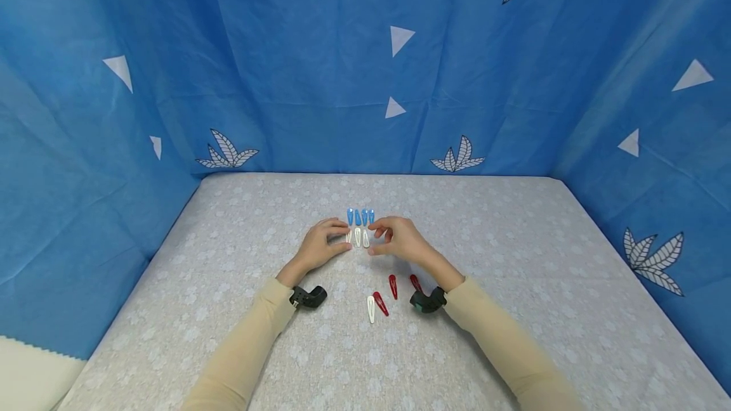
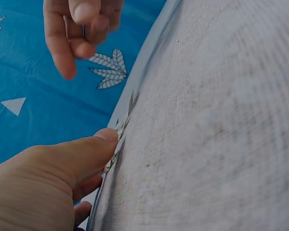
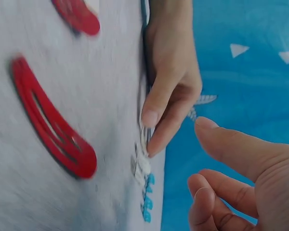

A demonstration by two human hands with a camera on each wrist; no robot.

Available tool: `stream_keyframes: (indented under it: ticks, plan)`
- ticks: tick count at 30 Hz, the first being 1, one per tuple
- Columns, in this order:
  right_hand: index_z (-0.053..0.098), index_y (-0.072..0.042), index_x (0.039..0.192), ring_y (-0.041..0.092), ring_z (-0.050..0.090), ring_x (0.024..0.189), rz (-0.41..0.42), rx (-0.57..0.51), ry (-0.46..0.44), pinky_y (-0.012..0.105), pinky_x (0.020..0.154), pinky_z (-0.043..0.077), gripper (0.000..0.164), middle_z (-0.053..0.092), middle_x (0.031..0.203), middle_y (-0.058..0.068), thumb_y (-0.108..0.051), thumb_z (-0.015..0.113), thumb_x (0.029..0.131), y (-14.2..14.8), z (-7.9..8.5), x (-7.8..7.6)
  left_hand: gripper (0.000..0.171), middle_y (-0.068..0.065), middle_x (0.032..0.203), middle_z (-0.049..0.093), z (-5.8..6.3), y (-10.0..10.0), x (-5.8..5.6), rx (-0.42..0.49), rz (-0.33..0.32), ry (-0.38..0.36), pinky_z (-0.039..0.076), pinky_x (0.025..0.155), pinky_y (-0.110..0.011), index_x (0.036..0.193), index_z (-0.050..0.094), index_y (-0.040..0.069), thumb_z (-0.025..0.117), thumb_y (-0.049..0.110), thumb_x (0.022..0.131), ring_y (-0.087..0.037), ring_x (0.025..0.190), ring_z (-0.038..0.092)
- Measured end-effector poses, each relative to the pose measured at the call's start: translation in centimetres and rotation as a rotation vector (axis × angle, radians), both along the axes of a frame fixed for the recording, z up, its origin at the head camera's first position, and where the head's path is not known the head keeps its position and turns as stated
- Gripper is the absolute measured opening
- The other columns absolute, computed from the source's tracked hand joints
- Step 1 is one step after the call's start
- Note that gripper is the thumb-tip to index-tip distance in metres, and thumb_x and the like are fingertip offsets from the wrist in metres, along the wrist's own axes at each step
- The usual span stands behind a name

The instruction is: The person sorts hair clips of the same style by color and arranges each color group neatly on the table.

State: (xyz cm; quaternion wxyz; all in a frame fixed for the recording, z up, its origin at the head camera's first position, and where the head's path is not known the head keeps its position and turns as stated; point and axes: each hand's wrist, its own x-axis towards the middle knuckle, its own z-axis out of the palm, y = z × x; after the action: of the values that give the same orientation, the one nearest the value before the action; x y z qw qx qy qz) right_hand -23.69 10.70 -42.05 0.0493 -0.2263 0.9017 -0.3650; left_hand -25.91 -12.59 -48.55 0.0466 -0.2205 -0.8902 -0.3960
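The left hand (image 1: 317, 246) is pinching the left white clip (image 1: 348, 237); the right hand (image 1: 405, 241) is hovering right, thumb parted from loosely bent fingers. Blue clips (image 1: 358, 217) are lying just beyond, red clips (image 1: 393, 287) nearer.

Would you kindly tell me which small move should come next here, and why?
I would probably have the right hand reach for the lone white clip beside a red clip: that hand looks free, and the white row has three clips against four in the blue row behind it, so this one might fill the gap.
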Motion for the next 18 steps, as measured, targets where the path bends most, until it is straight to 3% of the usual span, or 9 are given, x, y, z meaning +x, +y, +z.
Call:
stream_keyframes:
  ticks: [11,18]
  plan:
    - [0.067,-0.003,0.122,0.005,0.057,0.070,0.122,-0.073,0.033,0.021,0.058,0.047,0.048,0.069,0.100,0.012,-0.021,0.082,0.080,0.8,0.3,4.9,0.044,-0.013,0.130,0.063,-0.1,-0.1,-0.1,-0.010,0.006,0.018,0.036,0.113,-0.053,0.119,0.070,0.003,0.079,0.024,0.082,-0.035,0.134,0.047]
    - [0.066,0.000,0.120,0.001,0.053,0.061,0.196,-0.122,-0.001,0.021,0.050,0.048,0.048,0.067,0.097,0.012,-0.021,0.082,0.080,1.2,-0.3,7.4,0.044,-0.013,0.130,0.063,-0.1,-0.1,-0.1,-0.014,0.009,0.025,0.036,0.114,-0.053,0.119,0.070,0.003,0.079,0.024,0.082,-0.035,0.135,0.047]
